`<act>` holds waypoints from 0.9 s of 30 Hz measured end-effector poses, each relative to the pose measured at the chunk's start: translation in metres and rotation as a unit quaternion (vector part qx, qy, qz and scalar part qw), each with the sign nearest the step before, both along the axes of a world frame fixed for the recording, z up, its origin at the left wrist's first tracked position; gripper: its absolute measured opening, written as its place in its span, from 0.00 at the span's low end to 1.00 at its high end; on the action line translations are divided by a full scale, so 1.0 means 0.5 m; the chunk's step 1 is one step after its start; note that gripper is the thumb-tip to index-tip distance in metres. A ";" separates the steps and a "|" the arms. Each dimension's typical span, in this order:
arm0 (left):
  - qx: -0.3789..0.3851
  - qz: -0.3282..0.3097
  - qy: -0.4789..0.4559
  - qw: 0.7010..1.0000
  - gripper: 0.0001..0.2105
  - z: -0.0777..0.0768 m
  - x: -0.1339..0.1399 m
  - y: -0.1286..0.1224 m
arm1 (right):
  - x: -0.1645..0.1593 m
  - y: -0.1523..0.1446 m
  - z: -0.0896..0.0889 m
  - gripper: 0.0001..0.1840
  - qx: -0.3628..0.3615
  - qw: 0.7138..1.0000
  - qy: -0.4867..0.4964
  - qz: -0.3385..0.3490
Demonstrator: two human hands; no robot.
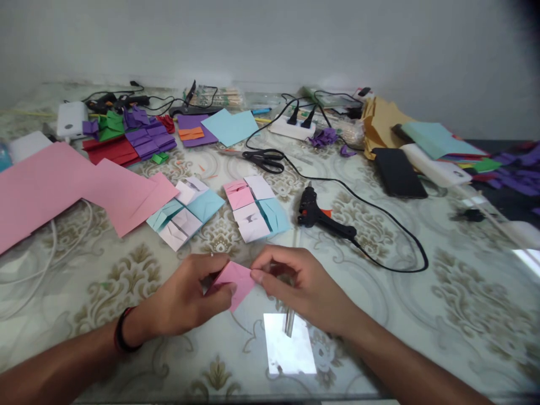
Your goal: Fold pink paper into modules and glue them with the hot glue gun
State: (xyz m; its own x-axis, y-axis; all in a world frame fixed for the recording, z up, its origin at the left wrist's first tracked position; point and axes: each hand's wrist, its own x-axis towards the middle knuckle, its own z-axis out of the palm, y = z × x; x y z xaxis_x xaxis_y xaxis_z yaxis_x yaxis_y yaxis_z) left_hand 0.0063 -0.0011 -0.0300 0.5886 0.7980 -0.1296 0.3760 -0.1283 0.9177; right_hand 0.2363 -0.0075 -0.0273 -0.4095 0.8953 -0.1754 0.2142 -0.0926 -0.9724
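Note:
Both hands pinch a small folded pink paper (239, 281) just above the table. My left hand (194, 295) grips its left side, thumb on top, with a dark band around the wrist. At its upper right corner, my right hand (291, 275) closes thumb and finger on the edge. A clear glue stick (289, 322) shows below my right palm; whether the hand holds it I cannot tell. Beyond the hands lie two folded paper squares in white, blue and pink, the left one (185, 212) and the right one (256, 208). The black glue gun (323, 216) rests to their right.
Large pink sheets (50, 185) cover the left side. Black scissors (265, 160) lie behind the squares. A white power strip (292, 128) feeds a cord looping around the glue gun. A black phone-like slab (399, 173) and folded purple papers (149, 138) sit farther back.

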 end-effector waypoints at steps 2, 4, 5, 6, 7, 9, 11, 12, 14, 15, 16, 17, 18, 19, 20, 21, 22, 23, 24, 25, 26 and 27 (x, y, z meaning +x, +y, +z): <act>-0.004 0.007 0.000 1.000 0.11 -0.001 0.000 0.001 | 0.003 0.003 0.001 0.11 0.000 1.000 0.002 -0.008; -0.002 0.008 -0.003 1.000 0.12 -0.002 0.000 0.001 | 0.004 0.004 0.001 0.12 -0.002 1.000 -0.001 -0.003; -0.002 0.005 -0.004 1.000 0.11 -0.003 0.001 0.001 | 0.003 0.003 0.000 0.12 -0.002 1.000 -0.004 0.005; -0.001 0.001 -0.003 1.000 0.11 -0.003 0.001 0.000 | 0.001 0.002 -0.001 0.12 -0.002 1.000 -0.009 0.017; 0.000 -0.005 0.000 1.000 0.10 -0.003 0.002 0.000 | -0.001 0.001 -0.002 0.12 -0.001 1.000 -0.014 0.028; -0.001 -0.017 0.010 1.000 0.09 -0.003 0.003 -0.002 | -0.007 -0.003 -0.005 0.12 0.005 0.999 -0.028 0.039; -0.009 -0.027 0.019 0.999 0.08 -0.002 0.003 -0.003 | -0.012 -0.006 -0.006 0.12 0.014 0.999 -0.038 0.036; -0.016 -0.031 0.020 0.999 0.08 -0.002 0.003 -0.003 | -0.014 -0.007 -0.006 0.13 0.018 0.998 -0.042 0.034; -0.029 -0.035 0.017 0.999 0.08 -0.002 0.000 -0.003 | -0.016 -0.009 -0.006 0.13 0.023 0.998 -0.047 0.033; -0.035 -0.036 0.012 0.999 0.08 -0.002 -0.001 -0.002 | -0.015 -0.008 -0.006 0.13 0.025 0.998 -0.048 0.034; -0.041 -0.036 0.007 0.999 0.08 -0.003 -0.004 -0.001 | -0.013 -0.007 -0.006 0.13 0.027 0.998 -0.049 0.033; -0.047 -0.034 0.001 0.998 0.09 -0.003 -0.006 -0.001 | -0.011 -0.005 -0.005 0.13 0.030 0.998 -0.049 0.030; -0.053 -0.030 -0.003 0.998 0.09 -0.004 -0.008 0.000 | -0.008 -0.002 -0.004 0.12 0.034 0.998 -0.049 0.023; -0.058 -0.025 -0.007 0.998 0.09 -0.005 -0.009 0.001 | -0.004 0.001 -0.002 0.12 0.038 0.998 -0.049 0.013; -0.063 -0.020 -0.010 0.998 0.09 -0.005 -0.010 0.002 | -0.001 0.005 0.000 0.11 0.043 0.998 -0.050 -0.001; -0.066 -0.014 -0.011 0.998 0.10 -0.006 -0.011 0.003 | 0.003 0.008 0.002 0.11 0.047 0.997 -0.051 -0.015; -0.067 -0.011 -0.013 0.998 0.10 -0.007 -0.011 0.004 | 0.005 0.011 0.005 0.12 0.051 0.997 -0.053 -0.028; -0.067 -0.008 -0.013 0.998 0.10 -0.007 -0.010 0.004 | 0.007 0.013 0.006 0.12 0.054 0.996 -0.054 -0.038; -0.064 -0.008 -0.012 0.998 0.11 -0.007 -0.009 0.004 | 0.008 0.014 0.007 0.12 0.055 0.996 -0.054 -0.041; -0.059 -0.009 -0.011 0.998 0.11 -0.007 -0.008 0.004 | 0.008 0.014 0.008 0.12 0.054 0.996 -0.052 -0.038; -0.052 -0.012 -0.008 0.999 0.10 -0.007 -0.007 0.004 | 0.006 0.012 0.007 0.12 0.049 0.997 -0.051 -0.026; -0.044 -0.016 -0.004 0.999 0.10 -0.006 -0.005 0.003 | 0.003 0.010 0.005 0.11 0.044 0.998 -0.050 -0.006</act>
State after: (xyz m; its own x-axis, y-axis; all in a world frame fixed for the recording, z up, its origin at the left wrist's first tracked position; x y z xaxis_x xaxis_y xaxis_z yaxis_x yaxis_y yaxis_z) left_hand 0.0038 0.0004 -0.0331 0.6142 0.7649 -0.1940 0.3656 -0.0580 0.9289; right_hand 0.2379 -0.0024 -0.0249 -0.3831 0.9137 -0.1358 0.3106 -0.0111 -0.9505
